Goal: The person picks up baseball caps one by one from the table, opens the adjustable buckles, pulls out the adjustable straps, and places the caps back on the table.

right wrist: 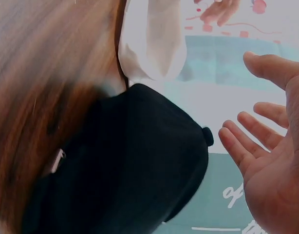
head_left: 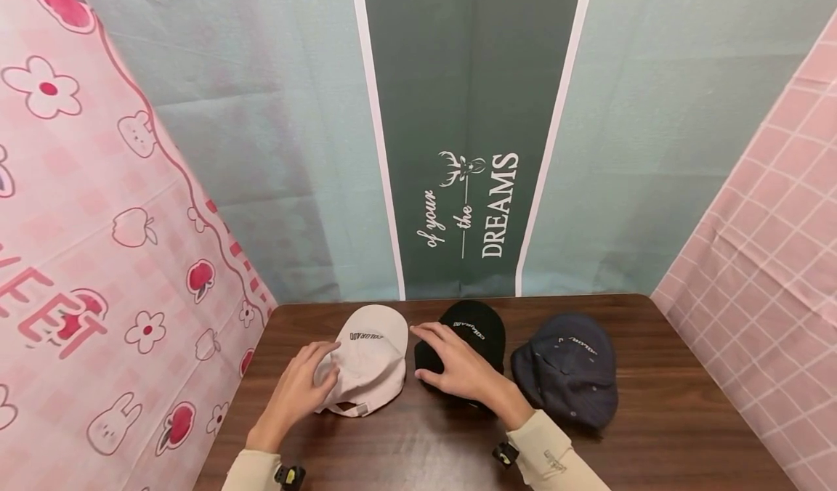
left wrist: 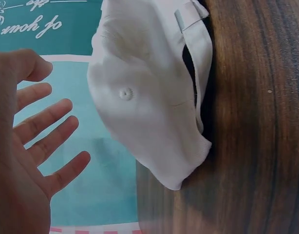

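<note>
Three baseball caps lie in a row on a dark wooden table. The white cap [head_left: 375, 356] is at the left, its strap toward the person. My left hand [head_left: 297, 386] is at its left side, fingers spread and holding nothing; the left wrist view shows a gap between this hand [left wrist: 40, 146] and the white cap [left wrist: 144, 92]. Over the black cap [head_left: 487, 324] in the middle hovers my right hand [head_left: 458, 364], fingers loosely extended. In the right wrist view, the black cap [right wrist: 144, 161] stands apart from the open hand [right wrist: 276, 151].
A navy cap [head_left: 569, 367] sits to the right of the black one, close to the right forearm. Behind the brown table [head_left: 673, 396] hangs a green cloth backdrop [head_left: 471, 99] with lettering. Pink patterned cloths [head_left: 131, 287] enclose both sides.
</note>
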`<state>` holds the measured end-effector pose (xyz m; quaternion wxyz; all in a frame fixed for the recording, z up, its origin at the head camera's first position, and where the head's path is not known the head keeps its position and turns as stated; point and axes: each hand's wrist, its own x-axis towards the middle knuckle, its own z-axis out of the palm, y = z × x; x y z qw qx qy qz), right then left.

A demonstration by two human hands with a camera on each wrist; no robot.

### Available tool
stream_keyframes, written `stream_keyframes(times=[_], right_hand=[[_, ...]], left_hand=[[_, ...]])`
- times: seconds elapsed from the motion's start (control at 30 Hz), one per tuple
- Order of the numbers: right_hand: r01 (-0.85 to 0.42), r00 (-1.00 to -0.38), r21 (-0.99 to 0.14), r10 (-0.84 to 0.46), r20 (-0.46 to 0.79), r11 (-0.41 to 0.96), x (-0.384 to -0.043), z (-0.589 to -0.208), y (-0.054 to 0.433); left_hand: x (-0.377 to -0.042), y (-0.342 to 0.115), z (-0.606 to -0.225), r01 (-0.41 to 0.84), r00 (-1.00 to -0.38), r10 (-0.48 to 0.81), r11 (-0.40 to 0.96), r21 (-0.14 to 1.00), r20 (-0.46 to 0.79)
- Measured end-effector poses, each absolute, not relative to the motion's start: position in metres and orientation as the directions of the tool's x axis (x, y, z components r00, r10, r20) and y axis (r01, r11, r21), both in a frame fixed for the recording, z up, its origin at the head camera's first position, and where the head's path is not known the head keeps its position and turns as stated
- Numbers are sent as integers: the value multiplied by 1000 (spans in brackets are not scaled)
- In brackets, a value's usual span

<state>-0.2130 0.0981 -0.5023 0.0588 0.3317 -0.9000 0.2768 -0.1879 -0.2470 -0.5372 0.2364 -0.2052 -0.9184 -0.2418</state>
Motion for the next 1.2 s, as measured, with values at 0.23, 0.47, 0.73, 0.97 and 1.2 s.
stream_keyframes(times=[0.23,0.47,0.73,0.97,1.2], right_hand=[[-633,-767,-469,-580,273,616,-211,-509,87],[-625,-771,-472,-584,253,621,-210,-514,77],[-616,-779,-471,-577,245,632,-211,-522,66],[-596,-794,-457,-567,219,660,-208,-523,55],[-571,-814,-445,-547,196,690,-206,-527,43]], left_hand=[[-188,-247,-543,498,-801,262,789,359,538],[-186,-247,-550,495,-826,284,780,384,487],[-185,-247,-553,459,-862,279,784,417,424],[-185,-248,-559,432,-877,254,789,438,408],[-184,-248,-562,421,-893,263,778,466,366]])
